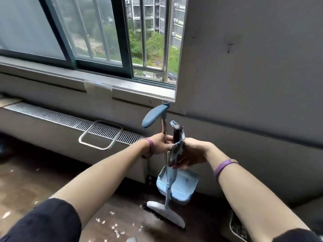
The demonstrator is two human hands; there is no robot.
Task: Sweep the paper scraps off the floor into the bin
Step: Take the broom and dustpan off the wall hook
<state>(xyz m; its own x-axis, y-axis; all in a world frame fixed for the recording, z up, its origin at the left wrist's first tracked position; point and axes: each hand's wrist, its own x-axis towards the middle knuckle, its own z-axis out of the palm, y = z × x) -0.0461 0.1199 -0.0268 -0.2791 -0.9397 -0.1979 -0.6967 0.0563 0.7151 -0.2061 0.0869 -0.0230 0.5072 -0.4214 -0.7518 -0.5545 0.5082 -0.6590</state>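
**One broom, one dustpan, two hands full**

Two hands, each busy. The left hand (160,144) has its fingers curled round the shiny metal pole of the single broom (165,213). The pole's blue grip stands above that hand, and the pale brush head with dark bristles sits on the floor far below it. The right hand (192,154), just beside the left, clasps a dark handle wrapped in tattered blue material. One light blue dustpan (181,186) hangs directly beneath this hand, clear of the floor. Each wrist wears one purple band (225,165), two in all.

The paper scraps (115,227) lie well below and to the left of the left hand. They are small white bits scattered over the floor, too many and too blurred to count. One white-rimmed bin (233,222) shows partly below the right forearm, with speckled contents.

The floor (35,180) is dark brown and mottled. Beyond the hands runs a low grey ledge topped by a slatted grille (70,119), with one metal loop (100,135) lying on it. Above is a sliding window (87,32) with bars, and a grey wall (253,67) rises past the right hand.
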